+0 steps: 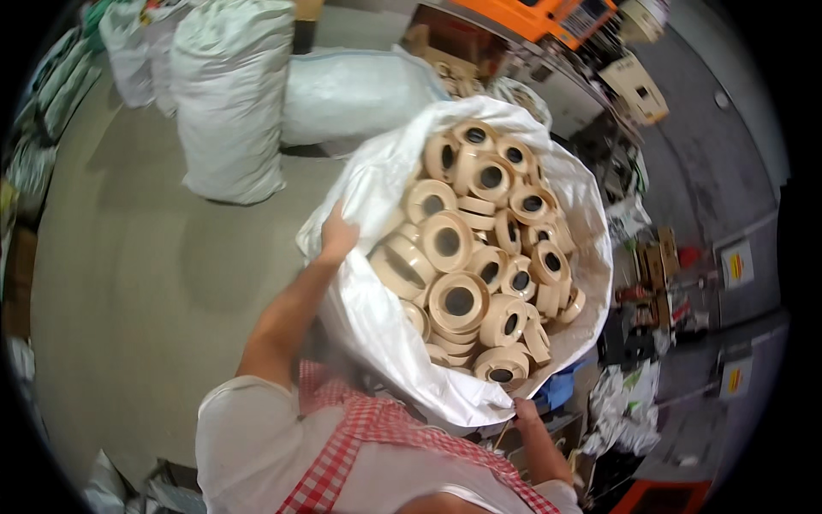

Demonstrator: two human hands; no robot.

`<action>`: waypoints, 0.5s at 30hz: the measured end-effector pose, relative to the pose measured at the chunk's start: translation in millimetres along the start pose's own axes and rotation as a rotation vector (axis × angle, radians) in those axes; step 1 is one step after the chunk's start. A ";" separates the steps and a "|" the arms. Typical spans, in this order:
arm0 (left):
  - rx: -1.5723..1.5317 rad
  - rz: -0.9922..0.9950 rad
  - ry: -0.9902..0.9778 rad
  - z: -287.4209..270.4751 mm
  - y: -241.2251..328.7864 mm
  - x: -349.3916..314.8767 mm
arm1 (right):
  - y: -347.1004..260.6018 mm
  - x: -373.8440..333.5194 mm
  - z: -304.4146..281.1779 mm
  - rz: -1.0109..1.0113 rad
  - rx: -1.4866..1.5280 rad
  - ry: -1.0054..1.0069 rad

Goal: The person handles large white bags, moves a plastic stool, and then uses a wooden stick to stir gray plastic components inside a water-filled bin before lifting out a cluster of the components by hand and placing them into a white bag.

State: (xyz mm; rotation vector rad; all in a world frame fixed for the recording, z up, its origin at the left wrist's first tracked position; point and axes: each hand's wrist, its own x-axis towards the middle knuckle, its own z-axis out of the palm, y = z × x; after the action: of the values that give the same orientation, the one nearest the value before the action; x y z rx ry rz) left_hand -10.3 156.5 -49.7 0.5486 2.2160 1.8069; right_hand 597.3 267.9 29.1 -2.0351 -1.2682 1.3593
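A large white woven sack stands in front of me with its mouth spread wide. Inside it lies a heap of beige round plastic parts, ring-shaped with dark centres, piled at all angles. My left hand grips the sack's rim on the left side, its fingers closed round the folded cloth. At the near right edge, my right hand pinches the rim, with part of its fingers hidden by the fabric. The lower part of the sack is out of sight below its rim.
A full white sack stands upright at the far left, beside another lying on its side. An orange machine is at the back. Crumpled bags and cardboard boxes lie to the right. Grey floor extends left.
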 end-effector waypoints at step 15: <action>0.455 0.094 0.338 -139.8 -12.7 -37.1 | 144.6 -144.5 35.1 -0.056 -0.014 -0.217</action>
State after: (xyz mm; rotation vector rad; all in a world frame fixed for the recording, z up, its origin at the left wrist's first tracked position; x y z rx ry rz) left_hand -35.1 14.2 -34.3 0.4577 2.9075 1.5251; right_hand 616.6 65.9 -14.0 -1.8867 -1.4162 1.5829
